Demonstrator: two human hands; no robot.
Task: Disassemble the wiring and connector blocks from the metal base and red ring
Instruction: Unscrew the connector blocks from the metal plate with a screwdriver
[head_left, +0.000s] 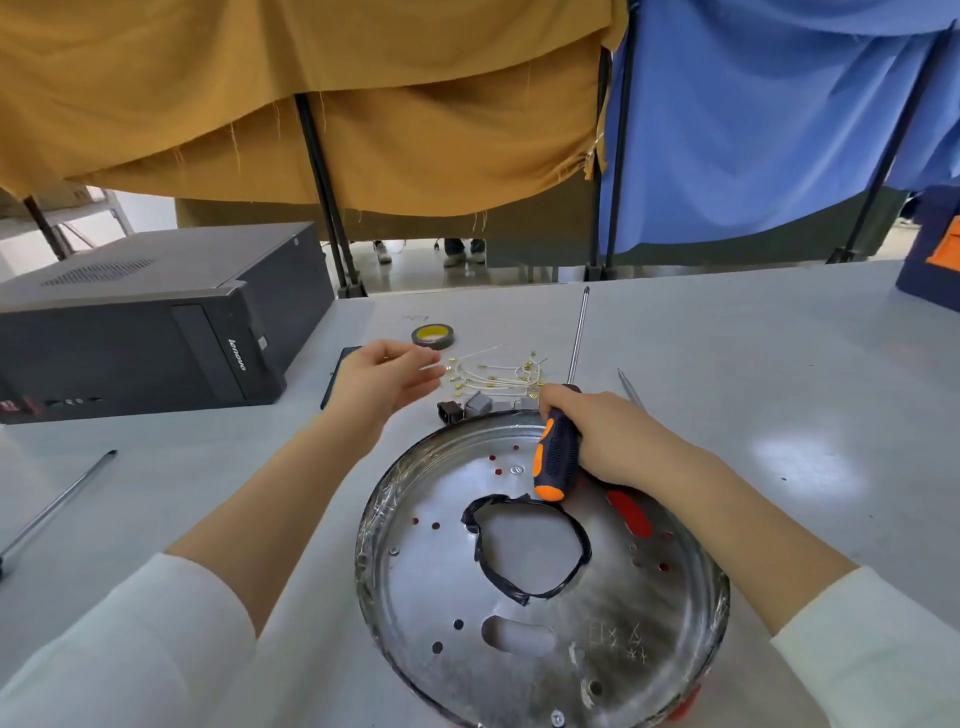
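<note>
A round metal base (540, 613) lies on the table in front of me, with a black-taped opening in its middle. Bits of the red ring (631, 514) show through its slots and under its near edge. White wires with brass terminals (493, 376) lie loose on the table beyond the base. A brown connector block (450, 411) and a grey one (479, 404) sit beside them. My right hand (608, 441) grips the orange-black handle of a long screwdriver (557, 457), shaft pointing away. My left hand (387, 376) hovers with relaxed fingers just left of the wires.
A black desktop computer case (140, 322) lies at the left. A tape roll (432, 336) sits beyond the wires. A dark flat item (340, 374) lies under my left hand. A metal rod (57, 504) is at far left, another thin tool (629, 387) right of the screwdriver.
</note>
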